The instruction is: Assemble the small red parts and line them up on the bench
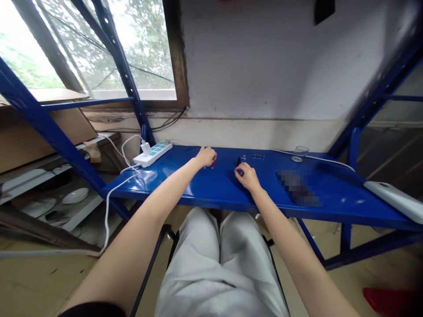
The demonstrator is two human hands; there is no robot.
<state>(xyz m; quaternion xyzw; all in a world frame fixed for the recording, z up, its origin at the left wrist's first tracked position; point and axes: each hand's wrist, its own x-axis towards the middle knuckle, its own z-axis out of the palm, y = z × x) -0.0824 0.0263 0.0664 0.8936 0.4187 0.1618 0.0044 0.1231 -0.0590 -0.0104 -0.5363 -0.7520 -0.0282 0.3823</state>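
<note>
I sit at a blue metal shelf [211,189] used as a bench. My left hand [205,156] rests on it with the fingers curled round a small red-tipped object [213,164]. My right hand [247,175] lies a little to the right, fingers bent and pinched at a small dark object [238,162] on the surface. Just beyond that stands a tiny metal part [243,157], and a row of several small dark pieces [258,156] lies behind it. What each hand holds is too small to name.
A white power strip [152,154] with a plugged charger and white cable sits at the back left. A small clear glass [300,153] stands at the back right, a white flat object [395,198] at the right edge. Blue rack posts flank both sides. Dishes lie low at left.
</note>
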